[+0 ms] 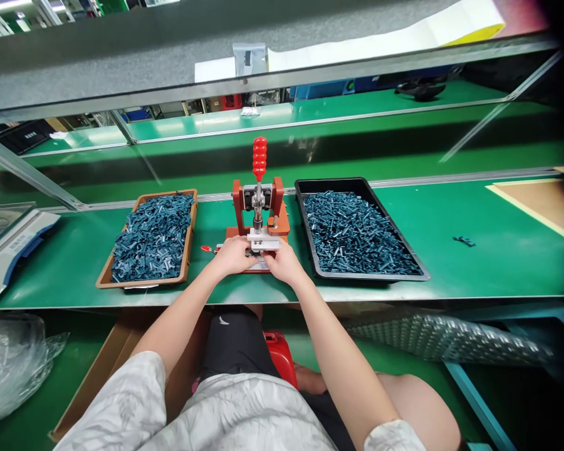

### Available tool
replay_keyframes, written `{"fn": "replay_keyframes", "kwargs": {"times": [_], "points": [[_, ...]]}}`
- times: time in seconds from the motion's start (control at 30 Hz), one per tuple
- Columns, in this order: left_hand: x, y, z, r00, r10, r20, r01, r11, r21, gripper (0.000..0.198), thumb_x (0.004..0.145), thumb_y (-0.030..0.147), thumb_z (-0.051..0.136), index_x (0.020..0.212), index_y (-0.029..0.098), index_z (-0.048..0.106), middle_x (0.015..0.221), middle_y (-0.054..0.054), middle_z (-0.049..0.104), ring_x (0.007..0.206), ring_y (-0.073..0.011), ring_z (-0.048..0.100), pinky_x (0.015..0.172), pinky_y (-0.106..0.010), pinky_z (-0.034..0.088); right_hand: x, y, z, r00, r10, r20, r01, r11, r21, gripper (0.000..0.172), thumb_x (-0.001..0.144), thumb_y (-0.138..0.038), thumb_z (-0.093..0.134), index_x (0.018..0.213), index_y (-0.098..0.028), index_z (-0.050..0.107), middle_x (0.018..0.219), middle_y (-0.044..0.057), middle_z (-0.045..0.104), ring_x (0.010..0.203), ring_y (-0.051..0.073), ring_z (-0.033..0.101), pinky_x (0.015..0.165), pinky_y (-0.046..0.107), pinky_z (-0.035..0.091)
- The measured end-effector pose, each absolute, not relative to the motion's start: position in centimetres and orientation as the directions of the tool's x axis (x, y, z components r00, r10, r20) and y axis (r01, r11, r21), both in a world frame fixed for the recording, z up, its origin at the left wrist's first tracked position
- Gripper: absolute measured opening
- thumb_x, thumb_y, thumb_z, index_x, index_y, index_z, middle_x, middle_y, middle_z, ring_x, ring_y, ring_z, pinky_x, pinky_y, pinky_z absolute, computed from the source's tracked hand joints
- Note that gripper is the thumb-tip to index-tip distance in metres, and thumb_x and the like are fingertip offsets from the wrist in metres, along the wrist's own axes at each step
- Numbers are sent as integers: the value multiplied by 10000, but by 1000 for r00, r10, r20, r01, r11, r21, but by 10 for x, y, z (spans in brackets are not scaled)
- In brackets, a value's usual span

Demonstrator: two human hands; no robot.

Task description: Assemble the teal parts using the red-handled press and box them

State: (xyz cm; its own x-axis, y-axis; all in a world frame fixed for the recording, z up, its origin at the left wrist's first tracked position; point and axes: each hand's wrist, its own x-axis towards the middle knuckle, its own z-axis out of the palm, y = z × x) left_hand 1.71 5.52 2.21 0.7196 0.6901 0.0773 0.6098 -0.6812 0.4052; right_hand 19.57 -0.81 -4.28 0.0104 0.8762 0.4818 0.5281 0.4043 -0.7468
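Observation:
A toggle clamp press [258, 207] with an upright red handle [259, 160] and a red-brown frame stands on the green bench in front of me. My left hand [235, 255] is at the left of its metal block [263, 242], fingers bent and thumb by the base. From the right, my right hand [283, 260] reaches the same spot, its thumb on the base plate and fingers curled beside the block. Whatever lies between the fingertips is too small and hidden to name. Small dark blue-green plastic pieces fill a brown tray [188, 250] to the left and a black tray [316, 250] to the right.
A few loose pieces [464, 241] lie on the bench [451, 269] at the right, near a yellow-edged brown board [545, 203]. A white and blue device [21, 250] sits far left. Overhead runs a grey shelf [122, 69]. Bubble wrap [451, 335] hangs below the bench.

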Motion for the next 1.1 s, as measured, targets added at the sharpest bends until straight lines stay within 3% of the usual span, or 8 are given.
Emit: {"fn": "replay_keyframes", "kwargs": {"times": [0.13,0.27,0.37,0.47,0.57,0.63,0.9,1.1], "points": [[7,44,21,736,667,111,590,-713,379,229,841,281,706,1057,229,763,1179,-91,742,1143,-304,667,1039,-454,518,195,-9,-44,35,877,480,527,392,-754,391,889,-156,575,1250,-240,696,1240,96,702,1204,295,643,1053,478,524],[-22,24,9,514,746,424,639,-663,390,304,894,317,665,1184,231,688,1394,-121,627,1371,-309,523,1258,-551,277,194,-10,-45,46,878,476,531,383,-756,383,895,-158,575,1256,-223,687,1271,118,679,1205,302,636,1042,478,532],[-41,27,-4,53,834,549,590,-469,657,477,936,443,610,1353,218,556,1504,-159,525,1450,-284,458,1262,-502,301,194,-9,-45,24,882,470,544,383,-746,342,893,-156,582,1206,-222,704,1264,121,673,1192,310,635,1040,484,531],[-53,52,-11,-185,944,272,245,-224,943,598,1002,584,375,1477,222,413,1518,-185,516,1401,-246,541,1171,-441,447,195,-9,-45,26,889,457,553,368,-747,311,909,-168,575,1186,-215,708,1223,128,677,1172,318,637,1036,497,531],[-56,81,-2,-132,990,42,-35,-47,998,715,1002,628,114,1521,226,399,1545,-181,513,1389,-240,569,1127,-439,493,195,-10,-45,29,889,458,568,362,-739,314,914,-176,567,1197,-210,699,1206,131,676,1163,319,634,1033,495,531],[-47,89,8,-63,995,79,-91,-85,992,763,993,640,62,1541,231,400,1577,-159,489,1423,-238,537,1149,-447,473,194,-10,-45,28,886,463,578,364,-731,309,912,-182,563,1188,-205,699,1211,134,673,1153,320,631,1025,490,534],[27,48,4,296,861,414,444,-508,738,828,979,767,137,1601,246,304,1644,-101,407,1512,-253,414,1243,-373,349,202,-10,-47,72,891,448,515,352,-781,330,869,-168,563,1164,-229,699,1220,104,686,1154,307,639,1028,474,529],[18,63,-11,299,873,385,304,-469,829,716,1032,678,175,1567,229,337,1584,-125,482,1461,-219,480,1220,-373,379,209,-6,-45,145,935,325,448,231,-864,276,879,-200,562,1102,-215,722,1084,95,737,1046,295,685,908,403,549]]}}
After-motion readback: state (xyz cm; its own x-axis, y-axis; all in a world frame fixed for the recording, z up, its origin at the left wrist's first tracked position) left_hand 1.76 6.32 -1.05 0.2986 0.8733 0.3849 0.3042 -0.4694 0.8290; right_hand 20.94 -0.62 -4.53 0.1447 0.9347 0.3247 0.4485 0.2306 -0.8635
